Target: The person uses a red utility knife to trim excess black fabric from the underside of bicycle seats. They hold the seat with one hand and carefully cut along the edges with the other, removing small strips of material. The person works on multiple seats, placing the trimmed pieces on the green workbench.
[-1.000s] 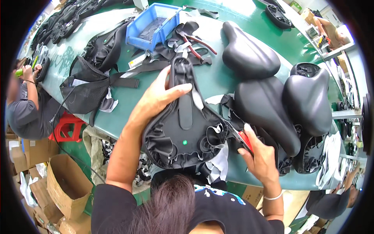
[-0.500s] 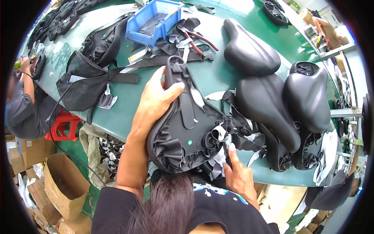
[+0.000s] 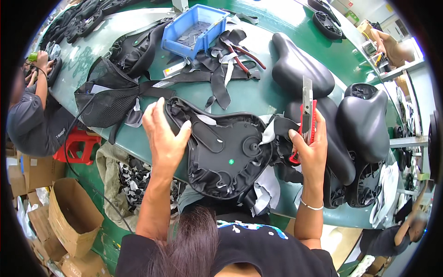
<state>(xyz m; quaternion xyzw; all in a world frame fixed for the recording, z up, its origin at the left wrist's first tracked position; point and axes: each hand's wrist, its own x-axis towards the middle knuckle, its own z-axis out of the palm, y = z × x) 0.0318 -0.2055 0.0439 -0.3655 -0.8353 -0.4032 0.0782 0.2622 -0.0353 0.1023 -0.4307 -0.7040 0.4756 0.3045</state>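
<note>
A black bicycle saddle (image 3: 217,159) lies underside up at the table's near edge, its nose to the left. Loose cover material is gathered around its rim, and a small green dot sits on its base. My left hand (image 3: 166,138) grips the nose end, thumb over the rim. To the right of the saddle, my right hand (image 3: 314,147) holds a red utility knife (image 3: 308,115), its blade pointing up. A black strip of cover material (image 3: 284,127) with a pale backing lies between my right fingers and the saddle; whether they pinch it I cannot tell.
Several finished black saddles (image 3: 302,67) are stacked on the right. A blue bin (image 3: 184,34) of scraps, red-handled pliers (image 3: 242,60) and cut strips lie farther back. A black mesh bag (image 3: 104,104) rests on the left. Co-workers sit around the table; cardboard boxes (image 3: 76,217) stand below left.
The saddle has turned, its nose swinging left and down with my left hand. My right hand has risen from the saddle's rear edge, bringing the knife up with its blade upward.
</note>
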